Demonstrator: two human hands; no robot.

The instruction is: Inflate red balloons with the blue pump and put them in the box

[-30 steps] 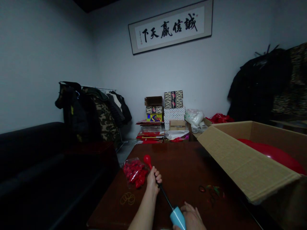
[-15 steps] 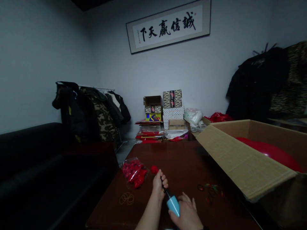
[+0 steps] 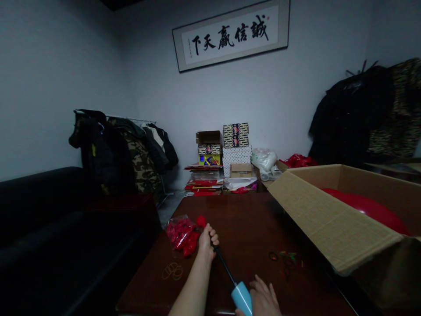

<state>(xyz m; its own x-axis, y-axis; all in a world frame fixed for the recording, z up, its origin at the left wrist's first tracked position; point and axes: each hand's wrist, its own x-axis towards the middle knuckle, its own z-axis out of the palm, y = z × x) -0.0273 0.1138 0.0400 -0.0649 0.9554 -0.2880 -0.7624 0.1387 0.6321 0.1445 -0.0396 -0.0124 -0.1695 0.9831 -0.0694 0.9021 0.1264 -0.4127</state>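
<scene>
The person's left hand (image 3: 208, 241) is closed in a firm fist, the thumb lying along its top and pointing forward, the curled fingers stacked on its right side. Behind that grip, the bare left forearm (image 3: 192, 281) slants back toward the body and slightly to the left, with the wrist nearly in line with it. The right hand (image 3: 265, 299) is lower, nearer the body and to the right of the left fist, well apart from it. Its grip is looser: the thumb is set off to the left, while the fingers reach forward, spread and only slightly bent.
</scene>
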